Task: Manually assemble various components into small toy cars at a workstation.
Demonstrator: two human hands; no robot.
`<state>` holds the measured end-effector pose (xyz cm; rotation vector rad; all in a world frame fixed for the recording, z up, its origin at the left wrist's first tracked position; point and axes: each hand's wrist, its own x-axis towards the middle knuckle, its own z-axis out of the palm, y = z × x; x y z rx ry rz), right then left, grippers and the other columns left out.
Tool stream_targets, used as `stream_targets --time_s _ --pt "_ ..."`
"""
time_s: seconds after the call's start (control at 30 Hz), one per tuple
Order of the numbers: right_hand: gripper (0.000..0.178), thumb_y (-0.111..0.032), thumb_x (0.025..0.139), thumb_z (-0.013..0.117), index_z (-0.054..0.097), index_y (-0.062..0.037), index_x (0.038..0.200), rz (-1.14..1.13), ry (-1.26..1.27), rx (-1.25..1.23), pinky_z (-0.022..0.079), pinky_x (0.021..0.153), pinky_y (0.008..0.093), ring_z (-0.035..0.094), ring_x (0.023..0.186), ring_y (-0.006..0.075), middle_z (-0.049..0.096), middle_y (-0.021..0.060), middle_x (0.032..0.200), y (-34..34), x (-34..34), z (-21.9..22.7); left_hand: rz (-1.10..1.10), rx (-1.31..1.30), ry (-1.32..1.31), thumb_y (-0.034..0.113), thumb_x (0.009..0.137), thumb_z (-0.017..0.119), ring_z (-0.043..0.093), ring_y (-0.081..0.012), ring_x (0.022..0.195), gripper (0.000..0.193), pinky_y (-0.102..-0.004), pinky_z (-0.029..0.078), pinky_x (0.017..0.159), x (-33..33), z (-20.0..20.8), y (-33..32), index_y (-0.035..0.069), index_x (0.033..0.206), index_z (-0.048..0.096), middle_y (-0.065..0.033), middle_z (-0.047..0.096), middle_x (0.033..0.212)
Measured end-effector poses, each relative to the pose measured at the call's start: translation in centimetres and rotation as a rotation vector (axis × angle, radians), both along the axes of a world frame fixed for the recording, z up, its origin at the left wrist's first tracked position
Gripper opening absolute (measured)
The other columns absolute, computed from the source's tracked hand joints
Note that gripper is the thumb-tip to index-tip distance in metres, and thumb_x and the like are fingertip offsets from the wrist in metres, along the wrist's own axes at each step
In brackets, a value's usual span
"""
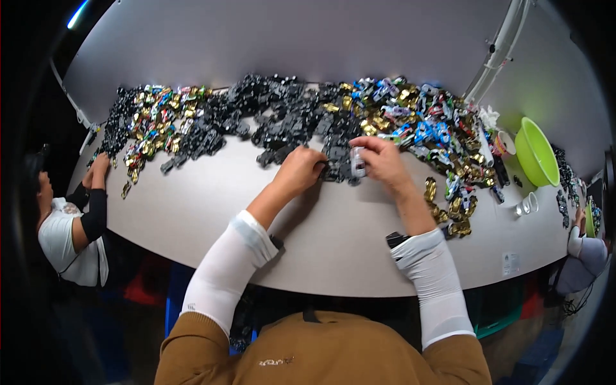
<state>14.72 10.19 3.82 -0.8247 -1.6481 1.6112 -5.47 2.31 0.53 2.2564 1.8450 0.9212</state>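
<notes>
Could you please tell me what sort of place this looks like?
Probably a workshop for sorting or assembling small parts: a long table heaped with black parts and coloured parts, with co-workers seated alongside.

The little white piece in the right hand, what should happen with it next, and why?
Probably bring the left hand over to meet it. The right hand pinches the small white piece just above the black parts pile, while the left hand rests on black parts right beside it. So joining the white piece to a black part there looks like the likeliest small move.
</notes>
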Motion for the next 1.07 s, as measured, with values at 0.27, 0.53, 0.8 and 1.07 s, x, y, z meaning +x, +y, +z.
stream_targets --time_s 0.27,0.53,0.8,1.07 --pt "0.026 0.001 0.090 0.044 0.057 0.0006 0.112 -0.055 0.027 0.009 0.040 0.037 0.0233 0.050 0.044 0.0084 0.055 0.0033 0.063 0.7 -0.4 -4.3 0.349 0.155 -0.602 0.007 0.084 0.055 0.055 -0.0098 0.057 0.016 -0.0270 0.044 0.053 2.8 -1.9 -1.4 -0.004 0.088 0.066 -0.0056 0.063 0.064" --pt "0.031 -0.002 0.089 0.046 0.059 -0.0034 0.117 -0.134 -0.205 0.319 0.041 0.040 0.0210 0.050 0.045 0.0049 0.060 0.0038 0.072 0.7 -2.1 -2.7 0.095 -0.131 -1.457 0.006 0.092 0.046 0.066 -0.0170 0.077 0.027 -0.0271 0.055 0.062 -0.3 -0.5 -1.7 -0.001 0.117 0.053 -0.0136 0.067 0.096" --pt "0.032 0.001 0.080 0.046 0.067 -0.0067 0.103 -0.394 -0.570 0.839 0.047 0.076 0.0440 0.060 0.086 0.0387 0.061 0.0215 0.088 1.3 -1.0 -3.9 -0.054 -0.181 -1.586 0.009 0.091 0.055 0.066 -0.0164 0.076 0.024 -0.0273 0.055 0.061 1.4 -1.5 -0.4 0.003 0.113 0.049 -0.0108 0.066 0.093" --pt "0.039 0.007 0.084 0.040 0.066 -0.0082 0.109 0.097 0.075 -0.100 0.052 0.065 0.0254 0.062 0.066 0.0159 0.067 0.0080 0.088 1.7 -0.9 -3.4 -0.062 -0.275 -1.432 0.014 0.088 0.063 0.066 -0.0166 0.075 0.026 -0.0268 0.056 0.060 1.5 -1.4 -1.4 0.007 0.106 0.045 -0.0097 0.065 0.099"
